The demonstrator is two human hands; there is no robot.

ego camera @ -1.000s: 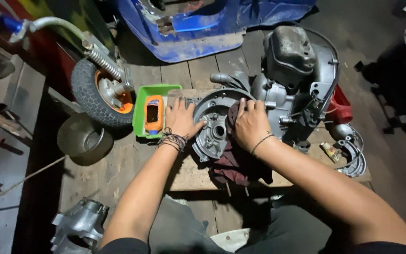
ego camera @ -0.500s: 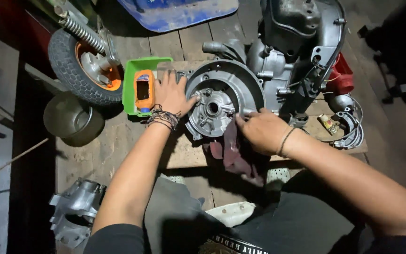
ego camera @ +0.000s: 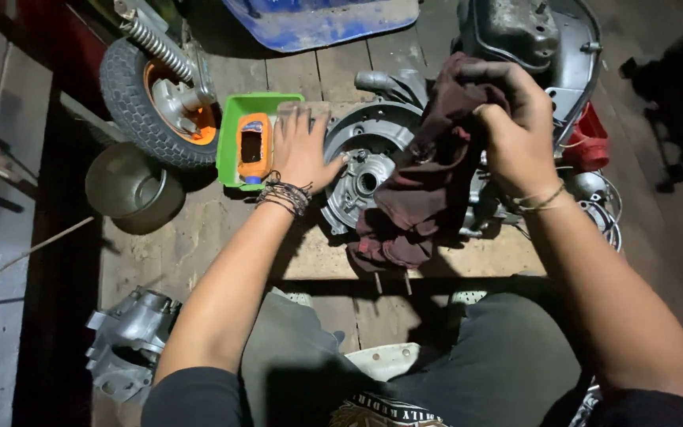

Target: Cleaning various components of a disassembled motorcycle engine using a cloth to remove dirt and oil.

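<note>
Rag [ego camera: 428,174] hangs lengthwise down from right hand [ego camera: 515,126].

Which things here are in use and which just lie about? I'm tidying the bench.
In use: left hand pressed on the round engine housing; right hand lifting the dark red rag.

Lying about: green tray, small wheel, metal bowl, loose casing, blue panel.

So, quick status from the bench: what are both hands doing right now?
Left hand flat on the round engine casing. Right hand gripping a dark red rag, lifted above the casing. Green tray beside the left hand; nothing blocking.
</note>
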